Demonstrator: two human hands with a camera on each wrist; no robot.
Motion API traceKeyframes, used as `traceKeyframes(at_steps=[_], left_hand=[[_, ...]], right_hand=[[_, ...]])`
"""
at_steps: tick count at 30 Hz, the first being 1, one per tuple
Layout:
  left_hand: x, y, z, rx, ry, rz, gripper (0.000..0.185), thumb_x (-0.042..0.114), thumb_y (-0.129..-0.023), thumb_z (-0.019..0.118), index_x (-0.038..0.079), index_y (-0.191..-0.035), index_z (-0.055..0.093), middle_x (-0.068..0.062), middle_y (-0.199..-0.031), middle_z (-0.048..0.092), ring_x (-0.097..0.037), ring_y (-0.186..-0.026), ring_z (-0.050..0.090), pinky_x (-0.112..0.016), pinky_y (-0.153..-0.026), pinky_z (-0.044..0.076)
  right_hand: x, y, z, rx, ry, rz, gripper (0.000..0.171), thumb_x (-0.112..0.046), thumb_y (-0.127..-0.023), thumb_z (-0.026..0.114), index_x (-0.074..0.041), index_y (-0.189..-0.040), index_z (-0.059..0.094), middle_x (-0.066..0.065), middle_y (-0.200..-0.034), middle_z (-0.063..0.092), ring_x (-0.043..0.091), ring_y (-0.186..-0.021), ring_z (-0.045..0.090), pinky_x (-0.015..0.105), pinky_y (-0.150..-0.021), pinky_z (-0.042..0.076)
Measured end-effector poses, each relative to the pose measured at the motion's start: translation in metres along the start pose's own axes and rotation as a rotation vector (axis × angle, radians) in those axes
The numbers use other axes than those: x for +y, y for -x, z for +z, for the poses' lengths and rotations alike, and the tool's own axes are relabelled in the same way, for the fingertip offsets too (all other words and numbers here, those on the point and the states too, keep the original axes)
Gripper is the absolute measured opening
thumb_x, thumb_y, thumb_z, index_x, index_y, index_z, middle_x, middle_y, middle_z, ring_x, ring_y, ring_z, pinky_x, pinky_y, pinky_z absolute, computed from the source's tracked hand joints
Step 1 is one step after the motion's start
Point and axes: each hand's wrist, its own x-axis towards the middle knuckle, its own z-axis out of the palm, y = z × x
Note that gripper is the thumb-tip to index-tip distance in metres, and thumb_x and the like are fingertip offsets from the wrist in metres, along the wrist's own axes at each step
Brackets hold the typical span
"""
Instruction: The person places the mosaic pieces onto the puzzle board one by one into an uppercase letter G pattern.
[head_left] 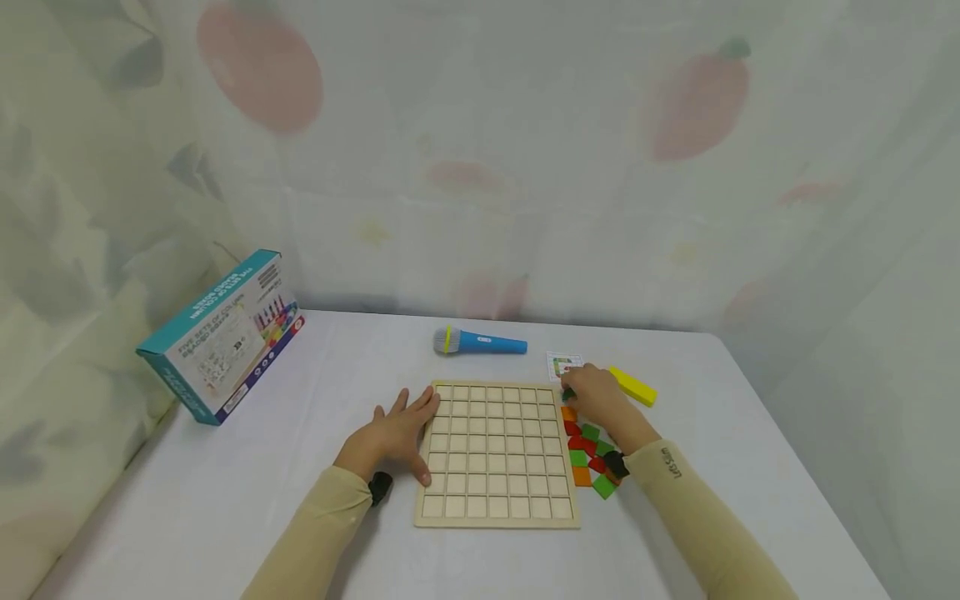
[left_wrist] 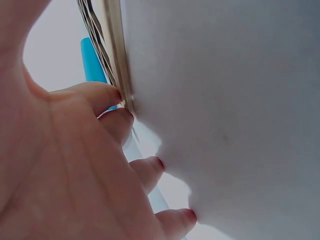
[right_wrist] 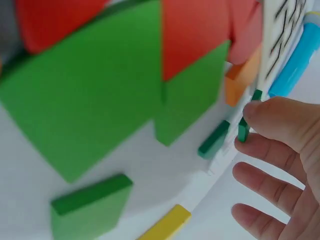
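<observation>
Your left hand (head_left: 390, 437) lies flat, fingers spread, on the wooden grid board's (head_left: 497, 454) left edge. Your right hand (head_left: 600, 400) apparently pinches a dark green tile (right_wrist: 243, 131) beside the board's upper right corner.

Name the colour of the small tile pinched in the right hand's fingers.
Dark green tile, pinched by the right hand; clearest in the right wrist view.

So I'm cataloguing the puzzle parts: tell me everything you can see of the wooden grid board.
The wooden grid board is pale, unpainted-looking wood, a flat square tray with a raised rim and thin slats that divide it into rows of small square cells, all empty. It lies flat on the white table, in front of the person. The left hand rests on its left edge with fingers spread. Coloured tiles lie beside its right edge.
</observation>
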Motion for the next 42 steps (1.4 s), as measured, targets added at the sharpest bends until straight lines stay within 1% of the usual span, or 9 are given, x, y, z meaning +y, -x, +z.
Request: traceKeyframes(at_steps=[3, 6, 12, 15, 18, 23, 26, 33, 42], left_hand=[[0.000, 0.000, 0.000, 0.001, -0.002, 0.001, 0.131, 0.045, -0.038, 0.085, 0.017, -0.144, 0.013, -0.001, -0.150, 0.002, -0.038, -0.134, -0.005, -0.071, -0.093, 0.002], [0.000, 0.000, 0.000, 0.006, -0.007, 0.001, 0.131, 0.045, -0.038, 0.085, 0.017, -0.144, 0.013, -0.002, -0.150, 0.002, -0.039, -0.134, -0.005, -0.071, -0.093, 0.003], [0.000, 0.001, -0.001, 0.017, 0.005, 0.010, 0.131, 0.044, -0.039, 0.085, 0.015, -0.144, 0.013, -0.003, -0.150, 0.002, -0.039, -0.134, -0.005, -0.071, -0.093, 0.002], [0.000, 0.001, -0.001, 0.020, 0.016, 0.017, 0.131, 0.044, -0.039, 0.085, 0.014, -0.144, 0.013, -0.002, -0.150, 0.002, -0.039, -0.134, -0.005, -0.071, -0.093, 0.001], [-0.002, -0.001, 0.002, 0.025, 0.010, 0.021, 0.131, 0.046, -0.038, 0.084, 0.015, -0.144, 0.013, -0.002, -0.150, 0.002, -0.039, -0.134, -0.005, -0.070, -0.094, 0.002], [-0.003, -0.002, 0.003, 0.036, 0.000, 0.023, 0.131, 0.047, -0.038, 0.084, 0.016, -0.144, 0.014, -0.001, -0.150, 0.004, -0.038, -0.134, -0.004, -0.070, -0.094, 0.003], [-0.002, -0.001, 0.001, 0.033, 0.001, 0.023, 0.130, 0.047, -0.038, 0.084, 0.016, -0.144, 0.015, -0.001, -0.150, 0.004, -0.038, -0.134, -0.004, -0.070, -0.094, 0.004], [0.000, 0.001, 0.001, 0.024, -0.008, 0.022, 0.130, 0.049, -0.038, 0.083, 0.016, -0.144, 0.014, 0.000, -0.150, 0.003, -0.038, -0.134, -0.004, -0.070, -0.094, 0.003], [-0.002, 0.004, 0.001, 0.030, -0.013, 0.016, 0.131, 0.049, -0.038, 0.083, 0.017, -0.144, 0.014, 0.000, -0.150, 0.003, -0.038, -0.134, -0.004, -0.069, -0.095, 0.004]], right_hand=[[-0.003, -0.002, -0.005, 0.058, 0.030, -0.032, 0.025, -0.021, -0.074, 0.071, -0.012, -0.098, 0.065, 0.001, -0.094, 0.064, 0.019, -0.077, 0.052, 0.033, -0.063, 0.047], [-0.013, -0.006, -0.011, 0.123, 0.042, -0.083, 0.025, -0.020, -0.075, 0.071, -0.012, -0.098, 0.065, 0.000, -0.093, 0.064, 0.019, -0.077, 0.053, 0.030, -0.058, 0.047], [-0.050, -0.021, -0.024, 0.201, -0.025, -0.189, 0.022, -0.020, -0.075, 0.070, -0.012, -0.096, 0.066, -0.001, -0.089, 0.063, 0.016, -0.074, 0.053, 0.026, -0.054, 0.044], [-0.069, -0.030, -0.023, 0.216, -0.046, -0.223, 0.021, -0.020, -0.075, 0.070, -0.014, -0.094, 0.066, -0.003, -0.087, 0.063, 0.015, -0.076, 0.055, 0.025, -0.054, 0.044], [-0.087, -0.038, -0.020, 0.208, -0.057, -0.247, 0.018, -0.021, -0.076, 0.069, -0.016, -0.093, 0.066, -0.005, -0.086, 0.062, 0.013, -0.077, 0.056, 0.023, -0.054, 0.044], [-0.118, -0.044, -0.020, 0.132, -0.050, -0.255, 0.017, -0.025, -0.077, 0.068, -0.017, -0.092, 0.065, -0.006, -0.084, 0.060, 0.011, -0.072, 0.053, 0.023, -0.055, 0.043], [-0.130, -0.047, -0.016, 0.095, -0.034, -0.262, 0.018, -0.026, -0.078, 0.067, -0.017, -0.094, 0.065, -0.006, -0.085, 0.060, 0.011, -0.073, 0.052, 0.024, -0.057, 0.044], [-0.145, -0.049, -0.010, 0.016, -0.010, -0.231, 0.016, -0.027, -0.080, 0.065, -0.019, -0.094, 0.065, -0.007, -0.084, 0.058, 0.011, -0.074, 0.053, 0.027, -0.059, 0.045], [-0.154, -0.049, -0.010, 0.029, -0.015, -0.242, 0.012, -0.026, -0.080, 0.065, -0.018, -0.089, 0.066, -0.007, -0.082, 0.058, 0.011, -0.072, 0.052, 0.027, -0.060, 0.045]])
